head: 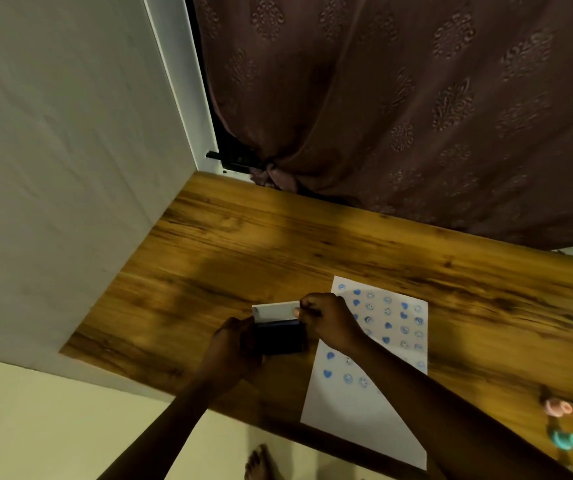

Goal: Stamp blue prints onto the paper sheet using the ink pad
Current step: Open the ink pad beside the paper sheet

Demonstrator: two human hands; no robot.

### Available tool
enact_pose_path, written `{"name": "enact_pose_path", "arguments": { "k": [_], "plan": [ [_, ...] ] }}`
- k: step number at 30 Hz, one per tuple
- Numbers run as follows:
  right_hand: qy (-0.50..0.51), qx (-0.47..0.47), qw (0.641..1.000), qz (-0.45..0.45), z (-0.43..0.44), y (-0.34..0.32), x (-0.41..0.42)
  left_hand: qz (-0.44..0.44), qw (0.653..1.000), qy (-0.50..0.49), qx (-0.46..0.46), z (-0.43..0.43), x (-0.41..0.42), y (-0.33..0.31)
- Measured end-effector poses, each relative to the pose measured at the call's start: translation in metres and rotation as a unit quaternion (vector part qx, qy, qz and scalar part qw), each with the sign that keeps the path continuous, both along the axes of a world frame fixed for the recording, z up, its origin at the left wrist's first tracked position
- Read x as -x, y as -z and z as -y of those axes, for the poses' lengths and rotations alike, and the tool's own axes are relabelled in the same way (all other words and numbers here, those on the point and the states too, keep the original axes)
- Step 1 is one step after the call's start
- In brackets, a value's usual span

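A brown patterned curtain (416,98) hangs behind the wooden table (243,244), and a pale wall (63,150) closes off the table's left end. On the table, toward its near edge, lies the white paper sheet (357,407), its upper part covered in rows of blue prints: hearts and small round faces. Its lower half is bare.

Just left of the sheet, both of the person's hands meet over the ink pad (281,337), a dark blue case with its pale lid (274,310) standing up on the far side. The inside of the case shows only as a dark blue surface; I cannot tell more of what is in it. The left hand (233,348) wraps the case's left side, fingers curled closed around it. The right hand (330,323) reaches across the sheet's upper left corner, its grip pinched tight on the lid's right edge between thumb and fingertips.

Well right of the sheet, near the table's near edge, lie two small stamps, a pink stamp (556,407) and below it a teal stamp (567,439), both blurred. Under the table's edge, a bare foot (261,462) rests on the pale floor (70,427).
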State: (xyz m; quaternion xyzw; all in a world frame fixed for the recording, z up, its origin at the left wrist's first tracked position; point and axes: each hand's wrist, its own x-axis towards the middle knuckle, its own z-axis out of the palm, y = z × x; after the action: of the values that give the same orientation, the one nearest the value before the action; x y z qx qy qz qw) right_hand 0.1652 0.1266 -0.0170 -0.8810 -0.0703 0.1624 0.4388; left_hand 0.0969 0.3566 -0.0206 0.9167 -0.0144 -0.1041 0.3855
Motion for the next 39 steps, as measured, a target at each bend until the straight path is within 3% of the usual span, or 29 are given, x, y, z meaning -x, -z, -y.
{"name": "enact_pose_path", "arguments": {
  "k": [18,39],
  "plan": [
    [0.117,0.076,0.990,0.018,-0.003,0.017,-0.005,-0.019,0.999,0.038,0.034,0.000,-0.002,0.005],
    [0.130,0.079,0.988,0.018,-0.005,0.023,0.002,-0.026,0.999,0.018,0.027,0.014,0.000,0.007]
  ]
}}
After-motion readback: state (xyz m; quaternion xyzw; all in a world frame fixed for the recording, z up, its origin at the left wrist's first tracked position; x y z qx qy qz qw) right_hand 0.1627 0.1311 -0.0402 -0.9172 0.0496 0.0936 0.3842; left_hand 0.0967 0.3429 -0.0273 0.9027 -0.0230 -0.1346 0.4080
